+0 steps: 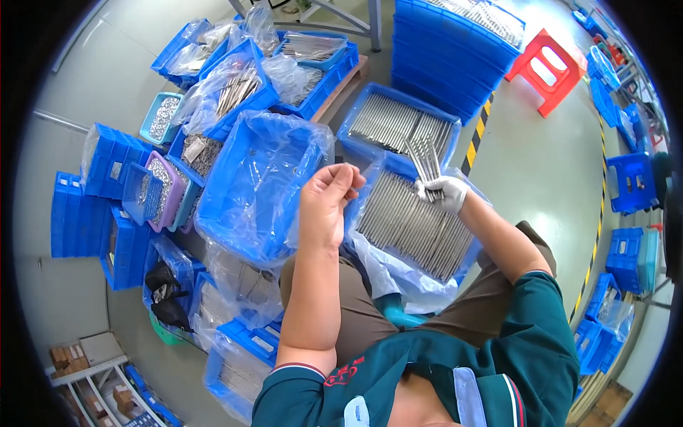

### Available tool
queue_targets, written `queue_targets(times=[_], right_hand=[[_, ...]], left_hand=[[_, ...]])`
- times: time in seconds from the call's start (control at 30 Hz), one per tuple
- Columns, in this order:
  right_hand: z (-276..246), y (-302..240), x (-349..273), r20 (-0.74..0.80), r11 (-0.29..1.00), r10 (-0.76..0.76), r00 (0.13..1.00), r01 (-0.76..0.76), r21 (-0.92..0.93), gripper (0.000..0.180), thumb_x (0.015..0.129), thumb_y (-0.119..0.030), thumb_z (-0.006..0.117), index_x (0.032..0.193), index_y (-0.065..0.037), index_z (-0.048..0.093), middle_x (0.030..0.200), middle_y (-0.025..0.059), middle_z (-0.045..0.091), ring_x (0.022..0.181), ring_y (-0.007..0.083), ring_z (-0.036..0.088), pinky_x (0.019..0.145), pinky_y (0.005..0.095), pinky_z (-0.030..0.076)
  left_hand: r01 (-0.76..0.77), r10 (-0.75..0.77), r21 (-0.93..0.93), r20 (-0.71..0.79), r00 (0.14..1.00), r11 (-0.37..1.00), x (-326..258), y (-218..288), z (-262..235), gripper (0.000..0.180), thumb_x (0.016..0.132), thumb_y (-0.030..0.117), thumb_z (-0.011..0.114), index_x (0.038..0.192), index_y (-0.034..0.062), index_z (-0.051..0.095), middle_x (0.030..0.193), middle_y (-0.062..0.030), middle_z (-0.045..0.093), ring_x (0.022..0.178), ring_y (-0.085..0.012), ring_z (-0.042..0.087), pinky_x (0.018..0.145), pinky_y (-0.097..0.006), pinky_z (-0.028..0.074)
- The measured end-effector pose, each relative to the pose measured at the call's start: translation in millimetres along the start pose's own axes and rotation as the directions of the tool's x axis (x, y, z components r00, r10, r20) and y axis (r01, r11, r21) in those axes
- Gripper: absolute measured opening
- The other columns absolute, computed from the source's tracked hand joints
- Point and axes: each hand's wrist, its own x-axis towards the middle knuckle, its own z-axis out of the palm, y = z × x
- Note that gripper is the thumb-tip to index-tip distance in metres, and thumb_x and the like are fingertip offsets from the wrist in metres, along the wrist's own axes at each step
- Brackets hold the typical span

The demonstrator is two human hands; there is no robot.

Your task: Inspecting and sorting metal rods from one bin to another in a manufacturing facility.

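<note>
My right hand [447,194], in a white glove, is closed around a fanned bundle of thin metal rods [425,160]. It is above a blue crate [469,265] lined with plastic, where many similar metal rods [413,224] lie side by side. Just beyond, a second blue crate [455,134] holds more rods in rows. My bare left hand [329,191] is pinched, thumb against the fingers; whatever is between them, if anything, is hidden. It is by the right edge of a large blue bin [249,192] with a clear plastic liner.
Tall stacked blue crates [452,60] stand at the far right, beside a red stool [546,71]. Crates of metal parts [238,92] crowd the far left. Small baskets [165,186] and stacked crates [75,213] are at left. A bagged crate [242,370] is near my left elbow.
</note>
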Motion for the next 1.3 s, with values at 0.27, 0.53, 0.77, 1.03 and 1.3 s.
queue_targets(times=[0.27, 0.53, 0.77, 1.03, 1.3], right_hand=[[-17, -60, 121, -0.178, 0.985, 0.057, 0.982, -0.027, 0.169, 0.020, 0.089, -0.001, 0.046, 0.105, 0.009, 0.052, 0.097, 0.0159, 0.060, 0.090, 0.0262, 0.062, 0.080, 0.0343, 0.055], [-27, -90, 223, -0.237, 0.932, -0.022, 0.971, 0.106, 0.348, 0.022, 0.089, 0.001, 0.047, 0.110, 0.008, 0.049, 0.101, 0.0167, 0.058, 0.090, 0.0271, 0.061, 0.078, 0.0357, 0.056], [-69, -105, 286, -0.343, 0.971, -0.136, 0.930, 0.194, 0.141, 0.018, 0.089, -0.001, 0.049, 0.105, 0.007, 0.051, 0.099, 0.0155, 0.061, 0.090, 0.0267, 0.062, 0.080, 0.0383, 0.054], [-156, -164, 289, -0.474, 0.725, -0.325, 0.818, -0.107, -0.681, 0.036, 0.088, -0.019, 0.057, 0.110, 0.008, 0.047, 0.099, 0.0241, 0.059, 0.095, 0.0343, 0.058, 0.085, 0.0510, 0.049], [-50, -128, 267, -0.439, 0.047, -0.673, 0.596, -0.557, -0.829, 0.032, 0.080, -0.017, 0.047, 0.101, -0.003, 0.066, 0.109, 0.0224, 0.060, 0.103, 0.0364, 0.058, 0.086, 0.0420, 0.047]], left_hand=[[0.064, -0.062, -0.126, 0.024, 0.998, 0.990, -5, 6, -7, 0.016, 0.087, 0.015, 0.060, 0.092, -0.0009, 0.060, 0.084, -0.0100, 0.062, 0.074, -0.0139, 0.055, 0.071, -0.025, 0.043], [0.134, -0.134, -0.164, 0.008, 0.991, 0.977, 6, 8, -21, 0.029, 0.084, 0.026, 0.065, 0.089, -0.0024, 0.058, 0.083, -0.0127, 0.059, 0.077, -0.0215, 0.053, 0.074, -0.034, 0.041], [0.192, -0.198, -0.143, -0.024, 0.980, 0.971, 22, 8, -19, 0.030, 0.083, 0.029, 0.065, 0.084, 0.0001, 0.058, 0.074, -0.0113, 0.060, 0.073, -0.0208, 0.053, 0.072, -0.035, 0.040], [0.265, -0.259, -0.218, 0.059, 0.964, 0.939, 34, -5, -17, 0.028, 0.083, 0.031, 0.066, 0.084, 0.0035, 0.059, 0.073, -0.0093, 0.060, 0.075, -0.0207, 0.049, 0.064, -0.033, 0.037], [0.222, -0.232, -0.183, -0.036, 0.972, 0.958, 22, 7, -27, 0.029, 0.082, 0.028, 0.066, 0.085, 0.0000, 0.060, 0.075, -0.0121, 0.061, 0.074, -0.0213, 0.053, 0.074, -0.036, 0.040]])
